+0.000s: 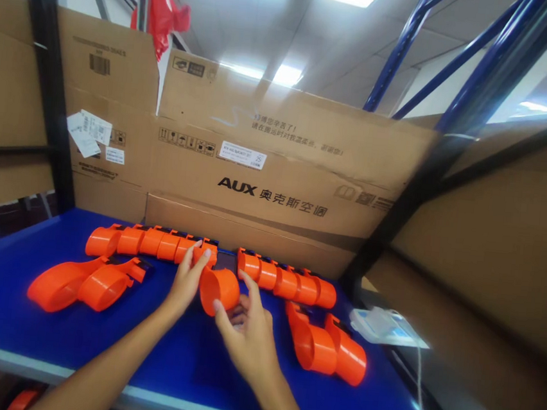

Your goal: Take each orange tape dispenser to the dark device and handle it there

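Note:
A glossy orange band [219, 292], rolled into a loop with a tail, is held between my two hands above the middle of the blue table. My left hand [189, 277] pinches its upper tail end between thumb and fingers. On the loop's right side, my right hand [247, 325] has the thumb at the lower rim and the fingers curled behind it. Behind my left hand stands a row of similar orange bands [148, 242] with dark ends. A second row of orange bands [286, 282] stands behind my right hand. A dark flat object [226, 262] lies between the rows, partly hidden.
More looped orange bands lie at the left [57, 285] and right [322, 348] on the blue table [0, 275]. Printed cardboard [274, 198] walls off the back. A dark post [393, 210] and a white box with a cable [382, 325] stand at the right.

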A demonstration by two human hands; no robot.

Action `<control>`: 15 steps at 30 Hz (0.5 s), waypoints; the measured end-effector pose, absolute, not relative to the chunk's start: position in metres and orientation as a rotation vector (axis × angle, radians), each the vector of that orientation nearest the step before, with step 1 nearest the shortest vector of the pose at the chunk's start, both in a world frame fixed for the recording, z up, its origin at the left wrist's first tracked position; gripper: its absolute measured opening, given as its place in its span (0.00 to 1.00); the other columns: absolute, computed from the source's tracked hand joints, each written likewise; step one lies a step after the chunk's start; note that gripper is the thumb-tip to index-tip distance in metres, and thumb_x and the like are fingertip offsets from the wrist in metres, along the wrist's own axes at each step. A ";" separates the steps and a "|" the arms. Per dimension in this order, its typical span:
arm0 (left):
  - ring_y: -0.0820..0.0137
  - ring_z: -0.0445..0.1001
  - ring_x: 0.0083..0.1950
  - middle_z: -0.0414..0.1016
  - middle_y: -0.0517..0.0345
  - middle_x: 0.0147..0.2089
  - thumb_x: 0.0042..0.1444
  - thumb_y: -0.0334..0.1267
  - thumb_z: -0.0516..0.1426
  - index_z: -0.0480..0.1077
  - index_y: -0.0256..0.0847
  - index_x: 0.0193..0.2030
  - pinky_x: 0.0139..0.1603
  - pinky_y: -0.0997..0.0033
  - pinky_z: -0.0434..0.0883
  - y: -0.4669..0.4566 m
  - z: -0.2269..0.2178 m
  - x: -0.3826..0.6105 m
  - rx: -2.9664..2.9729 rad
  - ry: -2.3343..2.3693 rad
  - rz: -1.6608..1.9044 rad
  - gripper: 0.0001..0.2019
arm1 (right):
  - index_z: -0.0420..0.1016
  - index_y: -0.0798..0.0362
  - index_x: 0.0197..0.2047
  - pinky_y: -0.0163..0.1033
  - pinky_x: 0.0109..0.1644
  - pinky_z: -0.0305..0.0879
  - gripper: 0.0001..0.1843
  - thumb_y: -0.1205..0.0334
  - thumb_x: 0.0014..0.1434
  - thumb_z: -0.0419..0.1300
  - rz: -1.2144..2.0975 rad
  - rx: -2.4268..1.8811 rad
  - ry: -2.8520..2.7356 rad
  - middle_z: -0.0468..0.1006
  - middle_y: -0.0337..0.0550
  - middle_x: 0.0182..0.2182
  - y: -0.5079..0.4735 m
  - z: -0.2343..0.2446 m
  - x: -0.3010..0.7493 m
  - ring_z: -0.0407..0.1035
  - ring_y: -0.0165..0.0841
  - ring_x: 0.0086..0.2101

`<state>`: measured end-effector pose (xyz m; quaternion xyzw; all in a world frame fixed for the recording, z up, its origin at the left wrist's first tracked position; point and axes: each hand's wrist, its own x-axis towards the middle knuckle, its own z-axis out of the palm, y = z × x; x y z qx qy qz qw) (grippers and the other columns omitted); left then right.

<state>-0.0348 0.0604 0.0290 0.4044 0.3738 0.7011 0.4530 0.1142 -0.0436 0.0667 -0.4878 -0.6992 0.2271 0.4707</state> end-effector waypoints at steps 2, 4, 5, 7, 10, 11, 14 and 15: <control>0.58 0.65 0.65 0.70 0.50 0.60 0.54 0.49 0.62 0.69 0.48 0.58 0.62 0.62 0.62 0.061 0.028 -0.036 1.071 1.023 1.763 0.24 | 0.57 0.52 0.66 0.35 0.26 0.67 0.36 0.51 0.59 0.62 0.588 -1.193 -1.713 0.80 0.40 0.30 -0.041 0.066 0.111 0.71 0.31 0.22; 0.56 0.61 0.66 0.68 0.49 0.62 0.56 0.47 0.61 0.68 0.49 0.59 0.66 0.54 0.56 0.059 0.030 -0.040 1.247 1.193 1.826 0.23 | 0.60 0.52 0.65 0.36 0.28 0.68 0.34 0.51 0.59 0.62 0.612 -1.204 -1.720 0.81 0.41 0.30 -0.039 0.065 0.107 0.72 0.33 0.24; 0.54 0.59 0.67 0.67 0.49 0.63 0.56 0.46 0.60 0.68 0.49 0.59 0.67 0.51 0.54 0.057 0.034 -0.043 1.368 1.286 1.864 0.23 | 0.61 0.53 0.64 0.36 0.28 0.68 0.33 0.50 0.59 0.61 0.627 -1.213 -1.721 0.81 0.42 0.30 -0.038 0.064 0.104 0.72 0.33 0.24; 0.52 0.57 0.68 0.62 0.49 0.66 0.56 0.44 0.60 0.68 0.50 0.60 0.68 0.47 0.50 0.050 0.048 -0.057 1.651 1.439 1.915 0.24 | 0.63 0.52 0.63 0.37 0.27 0.67 0.32 0.49 0.59 0.61 0.651 -1.239 -1.735 0.81 0.41 0.29 -0.037 0.061 0.096 0.72 0.34 0.24; 0.53 0.63 0.64 0.68 0.51 0.61 0.56 0.44 0.59 0.70 0.51 0.59 0.66 0.50 0.55 0.032 0.079 -0.096 2.149 1.380 1.726 0.22 | 0.67 0.50 0.60 0.40 0.32 0.69 0.31 0.48 0.57 0.63 0.594 -1.294 -1.802 0.81 0.44 0.31 -0.040 0.057 0.078 0.74 0.38 0.27; 0.52 0.64 0.62 0.71 0.52 0.59 0.56 0.45 0.59 0.71 0.51 0.59 0.66 0.50 0.55 0.025 0.089 -0.114 2.279 1.372 1.614 0.22 | 0.68 0.50 0.60 0.42 0.37 0.69 0.31 0.48 0.56 0.64 0.549 -1.312 -1.823 0.82 0.46 0.34 -0.042 0.055 0.071 0.75 0.40 0.31; 0.50 0.64 0.63 0.71 0.54 0.61 0.51 0.47 0.61 0.70 0.56 0.60 0.66 0.49 0.54 0.009 0.102 -0.174 2.586 1.362 1.057 0.26 | 0.67 0.49 0.60 0.45 0.44 0.69 0.31 0.48 0.56 0.64 0.520 -1.291 -1.914 0.80 0.50 0.41 -0.047 0.051 0.050 0.75 0.46 0.40; 0.49 0.63 0.65 0.70 0.55 0.63 0.48 0.48 0.63 0.70 0.58 0.60 0.66 0.47 0.53 0.004 0.101 -0.194 2.648 1.344 0.835 0.29 | 0.67 0.48 0.60 0.45 0.45 0.69 0.30 0.48 0.57 0.64 0.546 -1.254 -1.953 0.80 0.50 0.42 -0.049 0.050 0.043 0.75 0.46 0.42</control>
